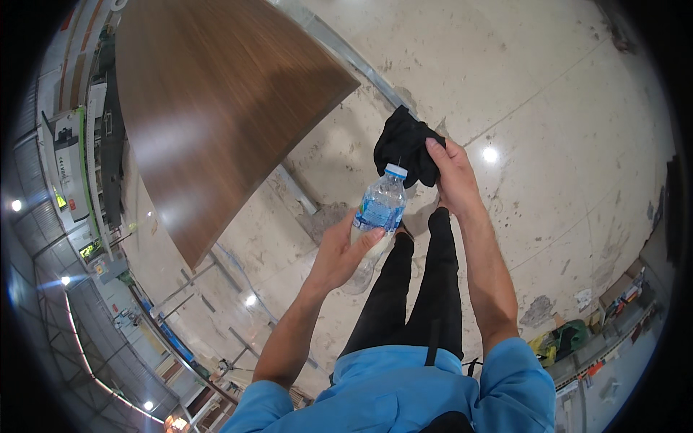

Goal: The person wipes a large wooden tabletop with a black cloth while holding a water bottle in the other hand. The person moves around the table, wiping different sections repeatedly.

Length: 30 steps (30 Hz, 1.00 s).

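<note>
Blue shirt [361,404], short loose sleeves [518,379], slim black trousers [439,303]

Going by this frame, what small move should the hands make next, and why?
Probably bring the cap and the black cloth closer together. The left hand grips the clear bottle with its cap toward the cloth, and the right hand already holds the cloth bunched there. Whether they touch is hard to tell.

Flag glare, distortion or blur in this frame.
Head view: pale sheen on the brown panel, a glare spot on the floor beside the right hand; head view: a ceiling lamp flares at left; head view: panel edges bow, corners go black; head view: bottle and black cloth look fairly sharp.
</note>
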Available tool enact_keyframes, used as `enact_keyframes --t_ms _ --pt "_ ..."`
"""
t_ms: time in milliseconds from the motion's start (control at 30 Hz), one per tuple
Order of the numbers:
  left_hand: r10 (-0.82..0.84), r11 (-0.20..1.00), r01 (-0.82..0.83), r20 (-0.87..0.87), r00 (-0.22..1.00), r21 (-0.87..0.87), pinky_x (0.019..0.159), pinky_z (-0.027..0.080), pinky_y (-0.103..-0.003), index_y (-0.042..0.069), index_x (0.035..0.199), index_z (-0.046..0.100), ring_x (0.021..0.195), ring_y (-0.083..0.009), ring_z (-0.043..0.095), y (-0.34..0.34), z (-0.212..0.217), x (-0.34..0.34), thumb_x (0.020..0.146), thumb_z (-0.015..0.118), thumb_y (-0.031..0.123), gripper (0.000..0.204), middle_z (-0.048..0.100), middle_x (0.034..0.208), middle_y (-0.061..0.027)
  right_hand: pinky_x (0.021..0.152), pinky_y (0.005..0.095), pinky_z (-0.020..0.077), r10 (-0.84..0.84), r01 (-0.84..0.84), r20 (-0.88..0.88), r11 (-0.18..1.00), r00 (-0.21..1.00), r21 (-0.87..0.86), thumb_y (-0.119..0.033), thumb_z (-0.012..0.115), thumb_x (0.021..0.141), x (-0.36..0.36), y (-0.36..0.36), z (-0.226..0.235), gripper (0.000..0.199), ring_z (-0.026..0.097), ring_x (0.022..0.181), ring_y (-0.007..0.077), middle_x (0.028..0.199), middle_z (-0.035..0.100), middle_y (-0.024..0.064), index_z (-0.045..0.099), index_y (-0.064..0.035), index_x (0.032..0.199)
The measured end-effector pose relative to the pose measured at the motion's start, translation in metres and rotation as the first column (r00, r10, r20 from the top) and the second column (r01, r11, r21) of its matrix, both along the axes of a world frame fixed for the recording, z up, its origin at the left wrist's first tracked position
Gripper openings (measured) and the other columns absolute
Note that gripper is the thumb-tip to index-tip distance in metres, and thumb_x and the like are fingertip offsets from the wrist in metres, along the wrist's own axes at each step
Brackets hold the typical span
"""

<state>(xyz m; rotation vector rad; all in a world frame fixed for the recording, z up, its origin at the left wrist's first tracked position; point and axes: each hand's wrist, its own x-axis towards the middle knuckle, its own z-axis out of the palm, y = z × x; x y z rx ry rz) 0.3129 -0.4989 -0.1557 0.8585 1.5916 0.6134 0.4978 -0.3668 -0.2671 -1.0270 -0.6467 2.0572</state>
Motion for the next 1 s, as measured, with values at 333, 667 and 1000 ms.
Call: enact_keyframes --t_ms 333,667,1000 --pt "-0.003 1.0 0.003 -0.006 1.0 -0.026 0.091 0.049 -0.034 0.0 0.127 0.059 0.099 -0.0155 0.063 0.003 -0.003 0.0 0.097 0.069 0.031 0.045 0.071 0.107 -0.0102 0.085 0.0246 0.0518 -0.055 0.042 -0.186 0.996 0.981 -0.073 -0.019 0.06 0.104 0.0 0.007 0.007 0.029 0.065 0.097 0.0087 0.109 0.071 0.0032 0.066 0.0007 0.124" --pt "0.3 0.749 -0.174 -0.093 0.949 0.64 0.105 0.046 -0.038 -0.001 0.149 0.04 0.122 -0.0211 0.058 0.014 0.028 -0.075 0.096 0.071 0.038 0.072 0.057 0.139 -0.0149 0.093 0.0278 0.0525 -0.377 0.419 -0.278 0.901 0.884 0.11 -0.001 0.069 0.094 -0.116 0.037 0.023 0.041 0.066 0.104 0.0131 0.119 0.069 0.0073 0.059 0.0015 0.134" --pt "0.625 0.415 -0.107 -0.198 0.755 0.903 0.102 0.044 -0.034 0.002 0.137 0.043 0.112 -0.0168 0.056 0.127 0.019 -0.161 0.103 0.063 0.024 0.046 0.057 0.122 -0.0089 0.081 0.0258 0.0491 -0.611 0.491 0.065 0.691 0.789 0.531 -0.005 0.064 0.096 -0.162 0.038 0.009 0.026 0.06 0.086 0.009 0.097 0.072 0.0051 0.068 0.001 0.121"
